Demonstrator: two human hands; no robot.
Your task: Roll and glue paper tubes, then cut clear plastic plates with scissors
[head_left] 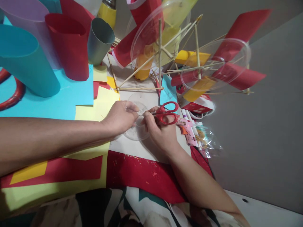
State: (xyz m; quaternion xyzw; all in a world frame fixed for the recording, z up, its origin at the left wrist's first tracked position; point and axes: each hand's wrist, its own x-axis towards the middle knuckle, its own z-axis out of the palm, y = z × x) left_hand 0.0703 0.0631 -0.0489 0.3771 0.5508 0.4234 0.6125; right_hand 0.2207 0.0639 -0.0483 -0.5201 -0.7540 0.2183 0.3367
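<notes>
Clear plastic disc (137, 131) lies mid-desk (126, 147), well back from the near edge. The left hand (119, 118) pinches its rim. The right hand (161, 134), fingers closed through red-handled scissors (167, 113), meets it. It looks thin, light and slippery, best gripped by the edge.

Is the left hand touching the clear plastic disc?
Touching. The head view shows the left hand resting on the clear plastic disc, covering its left edge; the right hand holds red scissors.

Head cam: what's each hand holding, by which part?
Right hand: red scissors, by the handle loops. Left hand: clear plastic disc, gripped at its left side.
</notes>
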